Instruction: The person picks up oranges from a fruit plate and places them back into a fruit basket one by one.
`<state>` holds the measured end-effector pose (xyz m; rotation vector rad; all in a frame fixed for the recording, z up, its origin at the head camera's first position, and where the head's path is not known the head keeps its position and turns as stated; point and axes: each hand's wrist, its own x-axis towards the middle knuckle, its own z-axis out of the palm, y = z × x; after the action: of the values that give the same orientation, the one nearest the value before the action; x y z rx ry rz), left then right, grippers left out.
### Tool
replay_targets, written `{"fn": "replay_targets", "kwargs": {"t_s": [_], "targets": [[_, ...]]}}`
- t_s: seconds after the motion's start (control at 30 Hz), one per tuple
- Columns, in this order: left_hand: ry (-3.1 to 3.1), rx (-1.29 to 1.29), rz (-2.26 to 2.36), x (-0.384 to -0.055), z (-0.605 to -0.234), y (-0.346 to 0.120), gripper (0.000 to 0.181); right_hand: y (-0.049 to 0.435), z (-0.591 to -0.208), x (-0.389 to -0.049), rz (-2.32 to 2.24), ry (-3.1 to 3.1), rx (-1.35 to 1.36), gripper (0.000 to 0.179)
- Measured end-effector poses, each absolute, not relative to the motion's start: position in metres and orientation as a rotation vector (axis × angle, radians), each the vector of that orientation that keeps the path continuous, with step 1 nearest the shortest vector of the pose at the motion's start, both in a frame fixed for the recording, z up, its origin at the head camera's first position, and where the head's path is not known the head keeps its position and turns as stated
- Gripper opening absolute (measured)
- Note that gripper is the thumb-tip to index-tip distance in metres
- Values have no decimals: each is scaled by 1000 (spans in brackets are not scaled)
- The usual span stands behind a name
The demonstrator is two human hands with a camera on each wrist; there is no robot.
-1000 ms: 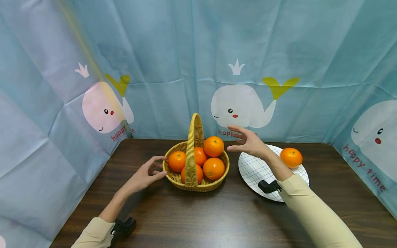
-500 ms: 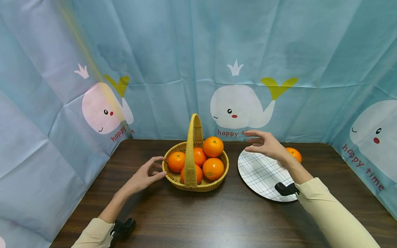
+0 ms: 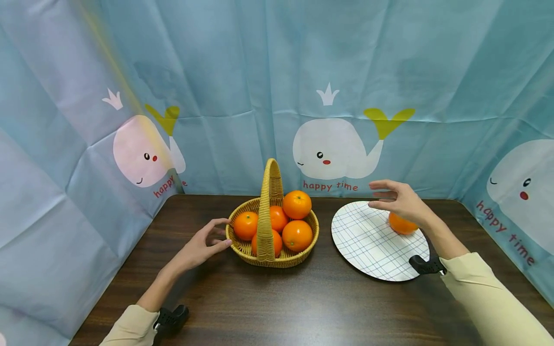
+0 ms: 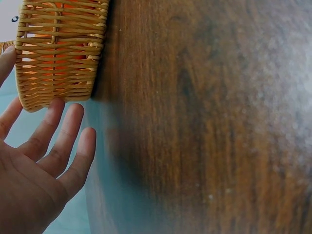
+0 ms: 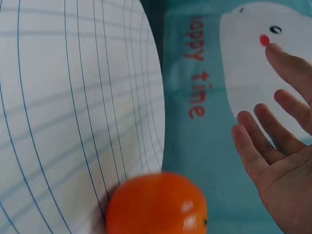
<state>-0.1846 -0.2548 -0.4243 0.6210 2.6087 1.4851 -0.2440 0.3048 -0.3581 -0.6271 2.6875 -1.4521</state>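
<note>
A yellow wicker basket [image 3: 285, 261] with a tall handle stands on the table in the head view, with several oranges [image 3: 297, 235] in it. At its left end is my left hand [image 3: 201, 247], fingers spread and fingertips at the rim; in the left wrist view they lie against or very near the woven wall. My right hand [image 3: 402, 199] hovers over the far part of the round plate [image 3: 368, 245], fingers loosely bent and holding nothing. Below it, partly hidden by the hand, a single orange [image 3: 402, 225] rests on the plate's right side.
The dark wooden table [image 3: 303, 307] runs back to a blue whale-print curtain [image 3: 225, 144], which also hangs at both sides. The plate, white with blue grid lines, lies right of the basket with a stretch of tabletop between them.
My right hand has moved right, away from the basket and across the plate to above the single orange. The left hand has kept its place at the basket.
</note>
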Motion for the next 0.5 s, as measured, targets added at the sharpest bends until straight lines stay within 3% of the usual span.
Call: {"fn": "replay_targets", "kwargs": {"t_s": [0.5], "targets": [[2606, 617, 1475, -185, -425, -256, 53, 344, -352, -239, -1248, 2884, -530, 68]]}}
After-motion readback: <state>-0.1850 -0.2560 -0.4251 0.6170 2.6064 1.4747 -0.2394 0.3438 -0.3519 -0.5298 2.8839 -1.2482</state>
